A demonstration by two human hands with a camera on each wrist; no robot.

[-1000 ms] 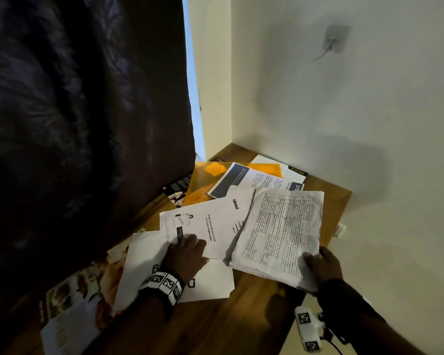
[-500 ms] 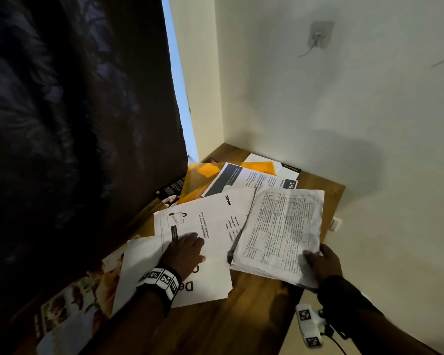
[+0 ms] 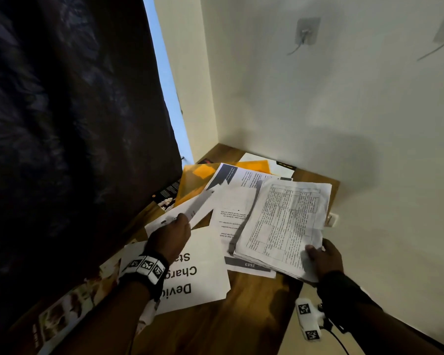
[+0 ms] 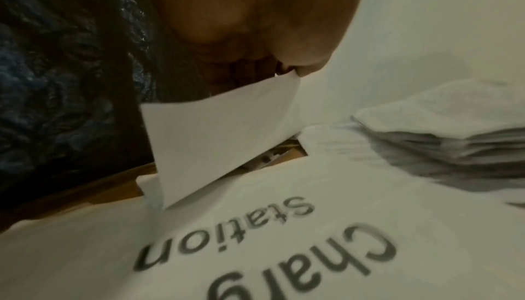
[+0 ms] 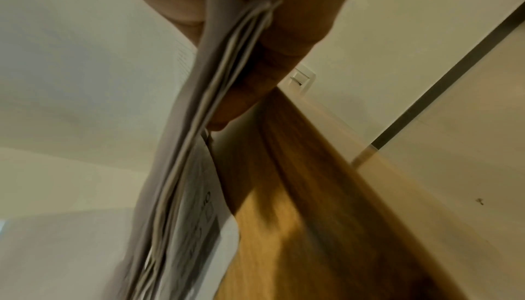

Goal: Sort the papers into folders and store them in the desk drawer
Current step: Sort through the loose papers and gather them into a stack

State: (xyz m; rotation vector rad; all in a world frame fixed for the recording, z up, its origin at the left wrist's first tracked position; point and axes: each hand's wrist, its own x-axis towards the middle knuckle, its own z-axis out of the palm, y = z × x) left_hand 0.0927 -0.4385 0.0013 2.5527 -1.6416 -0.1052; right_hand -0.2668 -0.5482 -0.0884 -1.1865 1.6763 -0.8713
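Sorting loose papers, one sheet lifted, one stack gathered

At far left a glossy brochure (image 3: 59, 313) lies half off the tabletop (image 3: 246, 311). The left hand (image 3: 168, 238) pinches a single white sheet (image 3: 198, 208) by its edge and tilts it up off the pile, probably to pass it across. Under it lies the "Device Charging Station" sheet (image 3: 200, 272), flat. Behind lies one orange folder (image 3: 198, 180) (no drawer shows in any view). The right hand (image 3: 324, 260) grips a stack of printed pages (image 3: 287, 221) by its near corner, thumb on top, raised off the tabletop; that likely keeps sorted pages together. Roughly four loose sheets remain spread.
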